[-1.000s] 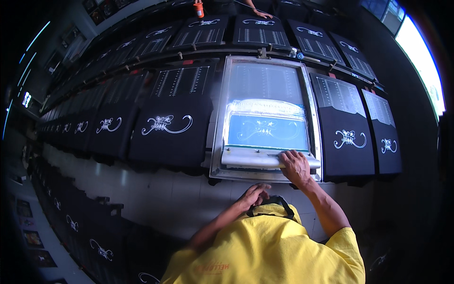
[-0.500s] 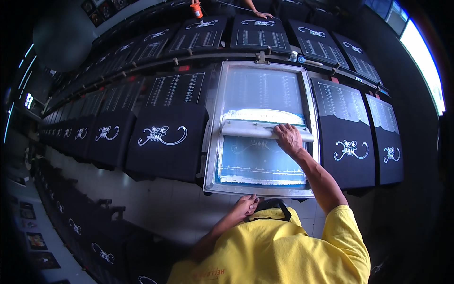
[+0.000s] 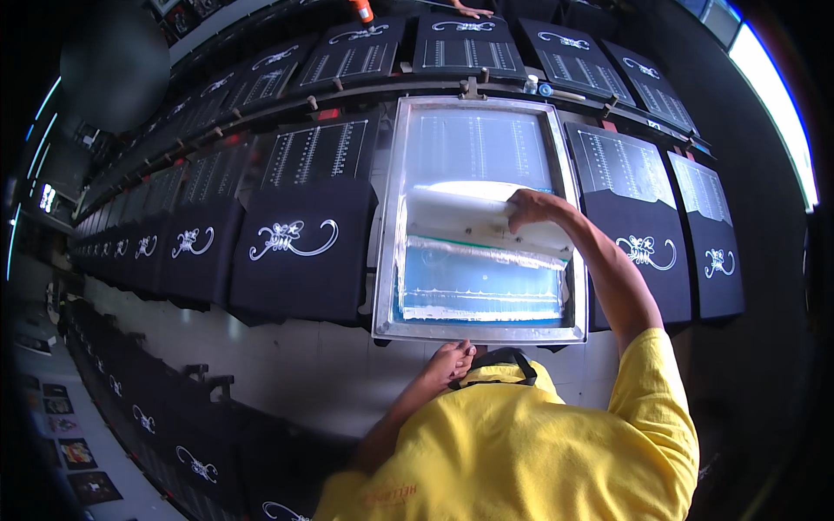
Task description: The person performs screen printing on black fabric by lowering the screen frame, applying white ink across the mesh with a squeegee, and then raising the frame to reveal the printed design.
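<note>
A metal-framed printing screen (image 3: 388, 286) lies over a board in the middle, with a blue lower part and white ink smeared across its mesh. My right hand (image 3: 537, 210) grips the right part of a wide pale squeegee (image 3: 452, 213), reaching over its far edge. The squeegee leans away from me; its green-edged blade faces my side, and a band of white ink lies along it. My left hand (image 3: 450, 363) is curled closed just below the screen's near edge. Whatever its fingers may hold is hidden.
Black garments (image 3: 306, 260) with white scroll prints lie on boards in rows to both sides. A rail (image 3: 347, 84) with pegs runs behind the screen, with a small bottle (image 3: 531, 84) beside it. At the far row another person's hand (image 3: 473, 12) rests near an orange tool (image 3: 363, 10).
My right hand has moved away from me and rotated the squeegee, so its inked blade now shows toward me. My left hand remains by the near frame edge. The view has shifted slightly.
</note>
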Tool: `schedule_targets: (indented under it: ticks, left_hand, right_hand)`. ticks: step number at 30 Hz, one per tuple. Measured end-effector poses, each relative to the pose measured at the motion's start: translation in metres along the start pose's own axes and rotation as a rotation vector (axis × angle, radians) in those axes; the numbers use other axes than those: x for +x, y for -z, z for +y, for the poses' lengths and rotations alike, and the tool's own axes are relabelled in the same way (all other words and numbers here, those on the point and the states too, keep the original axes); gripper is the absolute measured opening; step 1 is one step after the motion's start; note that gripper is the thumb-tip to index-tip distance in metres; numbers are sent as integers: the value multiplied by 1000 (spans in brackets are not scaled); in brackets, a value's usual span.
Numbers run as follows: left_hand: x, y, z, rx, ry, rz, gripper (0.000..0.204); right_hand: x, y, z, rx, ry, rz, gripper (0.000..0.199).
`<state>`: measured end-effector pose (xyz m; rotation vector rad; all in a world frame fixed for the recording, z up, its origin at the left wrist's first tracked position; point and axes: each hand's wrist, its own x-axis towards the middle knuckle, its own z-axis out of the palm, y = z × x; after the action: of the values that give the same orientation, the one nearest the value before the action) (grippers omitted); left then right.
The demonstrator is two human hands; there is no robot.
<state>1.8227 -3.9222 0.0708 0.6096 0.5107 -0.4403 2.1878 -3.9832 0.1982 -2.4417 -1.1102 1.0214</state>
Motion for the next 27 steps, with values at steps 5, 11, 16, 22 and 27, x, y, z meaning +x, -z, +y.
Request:
schedule_targets:
  ticks: [5,11,16,22,27]
  left_hand:
    - [-1,3,-6,-94,34,-4,31]
    - [0,-4,0,-218,76,0,26]
    - [7,11,-3,-238,120,-72,23]
    - [3,4,-2,-65,41,-17,22]
    - [5,6,-5,-70,47,-9,20]
  right_hand:
    - [-71,-58,-24,-238,60,42,34]
    - [-146,-177,-18,-576,237,457,41]
    - [-133,-129,-31,-396,151,383,23]
    - [-164,-170,-30,-431,230,379,25]
    - [-153,-186,-22,-494,226,475,29]
